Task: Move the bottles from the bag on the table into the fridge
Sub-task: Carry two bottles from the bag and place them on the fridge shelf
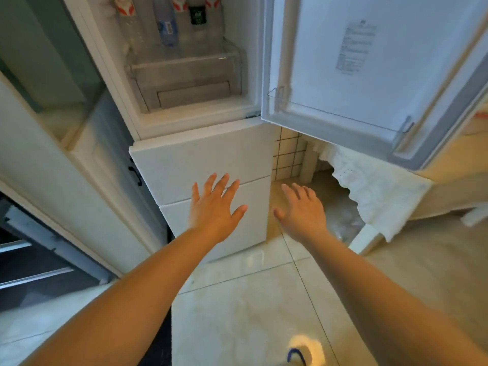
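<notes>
Both hands — left hand (214,207), right hand (303,211) — reach forward empty, fingers spread. Beyond, the fridge (184,143) stands open — clear plastic bottles (169,25) with red, blue and dark labels upright inside.

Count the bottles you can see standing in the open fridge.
5, in a row on the shelf above the clear drawer: red-labelled, blue-labelled, red-labelled, dark-labelled, red-labelled. More may be cropped out.

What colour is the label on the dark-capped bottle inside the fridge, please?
Black label, seen in the head view, among the bottles.
</notes>
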